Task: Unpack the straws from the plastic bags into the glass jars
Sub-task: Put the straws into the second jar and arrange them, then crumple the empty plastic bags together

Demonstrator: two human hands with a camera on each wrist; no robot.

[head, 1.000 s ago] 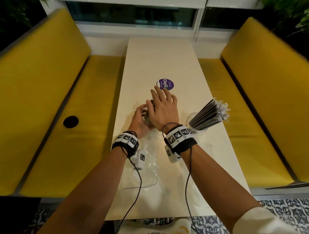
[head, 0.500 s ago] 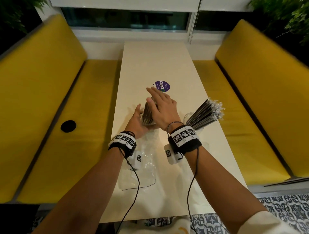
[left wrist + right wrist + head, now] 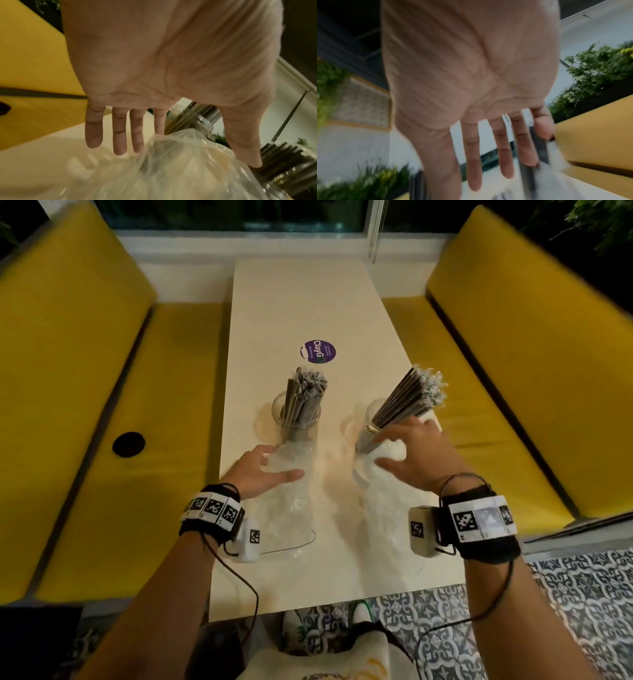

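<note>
On the counter (image 3: 318, 302), both glass jars w/ wrapped straws: left jar (image 3: 297, 419) bundle upright, right jar (image 3: 373, 419) bundle leaning right. Unpacking looks done; empty plastic bags (image 3: 291, 508) left to clear. Left hand (image 3: 257, 470) fingers (image 3: 118, 132) spread straight, touching a bag; right hand (image 3: 414, 453) open, holds nothing, near right jar.

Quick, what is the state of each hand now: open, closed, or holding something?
Left hand: open, fingers straight, above the plastic bag, holding nothing.
Right hand: open, fingers spread, holding nothing.
</note>
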